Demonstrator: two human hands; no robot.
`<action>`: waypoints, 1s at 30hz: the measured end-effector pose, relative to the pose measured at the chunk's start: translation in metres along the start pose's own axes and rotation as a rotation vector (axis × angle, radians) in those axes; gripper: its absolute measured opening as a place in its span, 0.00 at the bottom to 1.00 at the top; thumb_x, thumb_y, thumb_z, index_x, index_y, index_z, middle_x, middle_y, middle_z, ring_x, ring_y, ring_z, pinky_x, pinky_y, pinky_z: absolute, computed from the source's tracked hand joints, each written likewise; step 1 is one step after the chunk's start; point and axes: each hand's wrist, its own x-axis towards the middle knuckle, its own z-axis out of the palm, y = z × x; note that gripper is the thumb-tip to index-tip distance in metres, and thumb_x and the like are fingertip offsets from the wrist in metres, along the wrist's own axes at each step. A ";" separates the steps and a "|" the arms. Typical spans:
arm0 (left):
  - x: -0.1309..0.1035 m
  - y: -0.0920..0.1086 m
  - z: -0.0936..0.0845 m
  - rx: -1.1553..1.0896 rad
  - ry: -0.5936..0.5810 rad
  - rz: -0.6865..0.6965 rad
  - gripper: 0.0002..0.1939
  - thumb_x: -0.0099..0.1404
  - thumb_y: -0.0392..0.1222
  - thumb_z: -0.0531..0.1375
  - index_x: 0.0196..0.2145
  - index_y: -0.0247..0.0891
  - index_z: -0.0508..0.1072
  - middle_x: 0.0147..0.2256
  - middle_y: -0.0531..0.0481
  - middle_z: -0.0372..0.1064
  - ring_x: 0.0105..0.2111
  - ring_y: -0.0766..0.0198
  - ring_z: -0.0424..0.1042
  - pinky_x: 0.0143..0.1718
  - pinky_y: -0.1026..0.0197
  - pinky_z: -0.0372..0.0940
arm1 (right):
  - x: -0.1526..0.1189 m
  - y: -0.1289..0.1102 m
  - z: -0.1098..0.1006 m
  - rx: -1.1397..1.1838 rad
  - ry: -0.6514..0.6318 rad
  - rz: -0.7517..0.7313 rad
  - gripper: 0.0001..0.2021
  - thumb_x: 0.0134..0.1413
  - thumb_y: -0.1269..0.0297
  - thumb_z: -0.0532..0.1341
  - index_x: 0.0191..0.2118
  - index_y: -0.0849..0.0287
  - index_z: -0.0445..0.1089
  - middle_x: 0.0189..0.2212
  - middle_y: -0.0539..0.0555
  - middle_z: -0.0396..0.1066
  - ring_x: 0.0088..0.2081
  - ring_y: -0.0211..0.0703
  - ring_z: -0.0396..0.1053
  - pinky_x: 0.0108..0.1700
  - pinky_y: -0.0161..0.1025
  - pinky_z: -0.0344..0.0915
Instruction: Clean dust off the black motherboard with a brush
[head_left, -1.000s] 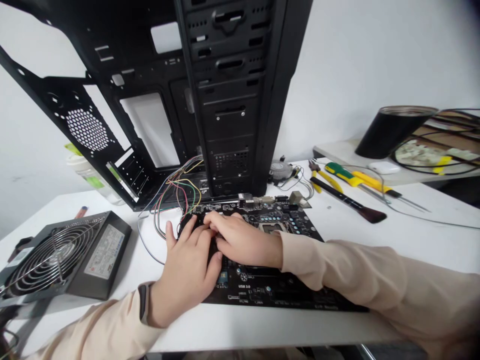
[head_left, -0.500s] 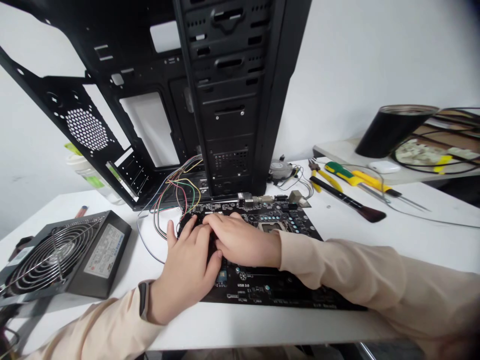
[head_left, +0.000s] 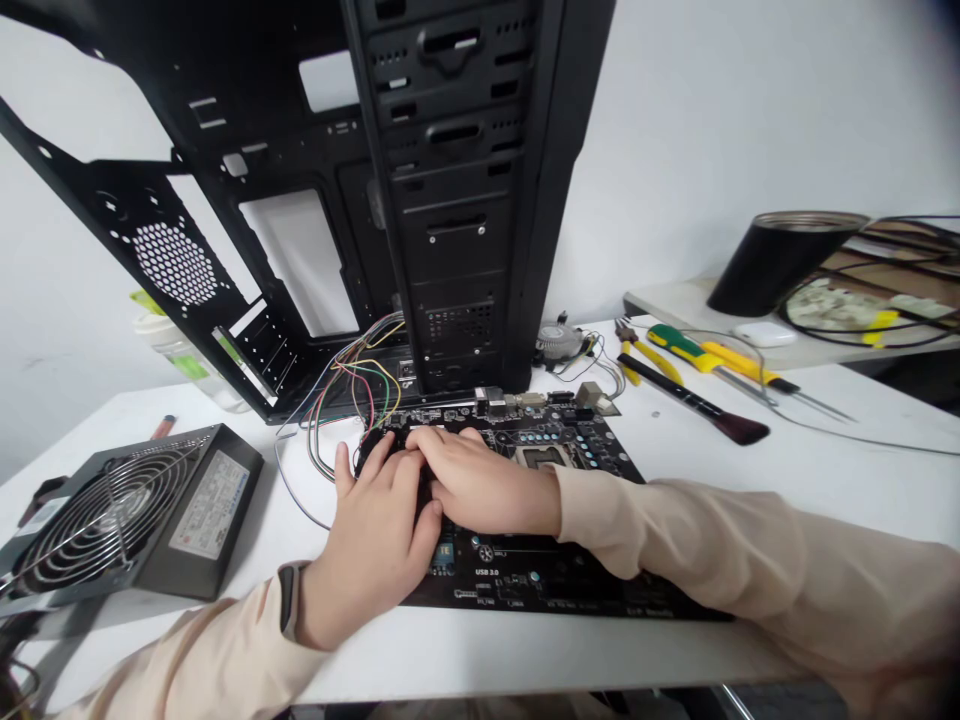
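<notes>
A black motherboard (head_left: 555, 590) lies flat on the white table in front of a black computer case (head_left: 457, 270). Over its left part is my left hand (head_left: 379, 540), thumb and little finger spread, its other fingertips down near the board's edge. My right hand (head_left: 487, 485) touches the left one, its fingers bent and pressed together; what they grip, if anything, is hidden. Thin coloured wires (head_left: 330, 400) run out of the case to the board's edge beside my left fingertips.
A power supply (head_left: 217, 500) with a round fan grille sits at the left. Pliers (head_left: 652, 360), a green-yellow screwdriver (head_left: 679, 345) and a brush (head_left: 697, 405) lie at the right. Behind them, a shelf holds a black cylinder (head_left: 780, 262) and cables.
</notes>
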 end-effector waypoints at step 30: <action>-0.001 -0.006 0.005 -0.018 0.012 0.089 0.22 0.65 0.40 0.50 0.56 0.33 0.59 0.54 0.38 0.64 0.59 0.43 0.57 0.59 0.28 0.40 | 0.007 0.012 -0.039 0.095 0.324 -0.056 0.11 0.50 0.80 0.56 0.34 0.62 0.73 0.32 0.51 0.74 0.32 0.35 0.69 0.38 0.34 0.64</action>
